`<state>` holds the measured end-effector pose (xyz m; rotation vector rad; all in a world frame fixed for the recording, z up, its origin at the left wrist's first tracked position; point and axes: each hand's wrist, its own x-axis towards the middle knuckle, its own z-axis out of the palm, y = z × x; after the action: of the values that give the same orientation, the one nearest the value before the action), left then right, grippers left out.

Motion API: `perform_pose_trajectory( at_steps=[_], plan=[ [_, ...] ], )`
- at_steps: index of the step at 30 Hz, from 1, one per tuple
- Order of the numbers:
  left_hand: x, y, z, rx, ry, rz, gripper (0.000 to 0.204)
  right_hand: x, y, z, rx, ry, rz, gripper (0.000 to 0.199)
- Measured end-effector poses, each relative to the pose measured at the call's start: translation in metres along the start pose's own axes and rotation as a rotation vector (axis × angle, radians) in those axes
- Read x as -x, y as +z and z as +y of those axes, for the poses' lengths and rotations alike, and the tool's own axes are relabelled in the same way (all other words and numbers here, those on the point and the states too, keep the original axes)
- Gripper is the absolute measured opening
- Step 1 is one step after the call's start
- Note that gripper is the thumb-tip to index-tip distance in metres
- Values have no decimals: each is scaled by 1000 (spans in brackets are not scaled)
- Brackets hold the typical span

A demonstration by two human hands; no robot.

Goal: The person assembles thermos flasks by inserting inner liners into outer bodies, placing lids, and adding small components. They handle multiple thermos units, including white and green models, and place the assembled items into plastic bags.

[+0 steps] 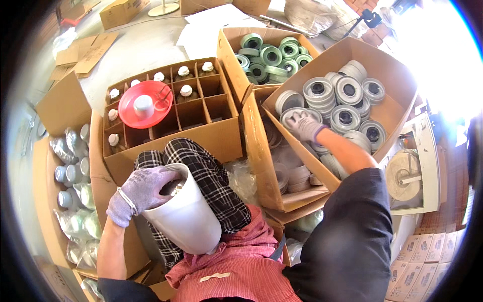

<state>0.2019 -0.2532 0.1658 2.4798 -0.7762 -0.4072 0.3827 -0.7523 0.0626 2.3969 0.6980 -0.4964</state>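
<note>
My left hand (143, 191), in a pale grey glove with a band at the wrist, grips the rim of a white cylindrical vessel (188, 216). The vessel rests tilted on my lap, its mouth toward the boxes; part of its inside is hidden by the fingers. My right hand (306, 127), gloved too, reaches into the tilted cardboard box (385, 58) on the right. Its fingers are bent over a grey ring-shaped lid (291, 116) at the box's near left side. Several similar grey lids (348, 90), some with black centres, lie stacked around it.
A divided carton (176, 143) holds white-capped bottles, with a red dish (132, 117) on top. Behind stands a box of green ring lids (271, 56); below the tilted box, another open box (259, 151). At left, a carton (48, 211) holds plastic-wrapped pieces. A reel (402, 173) stands right.
</note>
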Motion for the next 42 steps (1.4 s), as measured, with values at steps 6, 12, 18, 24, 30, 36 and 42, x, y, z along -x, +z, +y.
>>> perform_pose_trajectory(
  at_steps=[6,12,18,24,30,36,42],
  plan=[
    [9,-12,-2,103,-84,71,37,-5,-149,16,-369,337,520,57],
    [-13,-27,2,1216,53,690,68,-2,-279,-130,-1640,-305,952,48],
    [21,-39,-11,1549,91,810,54,7,-343,-202,-466,-521,1532,59],
    [24,-28,3,1589,129,976,64,3,-330,-232,-526,-626,1280,64],
    [7,-5,0,1111,60,1010,79,-6,-315,-244,-1340,-675,1034,50],
    [17,-4,-11,1024,-6,1068,60,15,-336,-235,-1930,-581,316,56],
    [6,-27,-9,1798,249,1103,57,16,-339,-224,-1787,-487,764,43]
  ],
)
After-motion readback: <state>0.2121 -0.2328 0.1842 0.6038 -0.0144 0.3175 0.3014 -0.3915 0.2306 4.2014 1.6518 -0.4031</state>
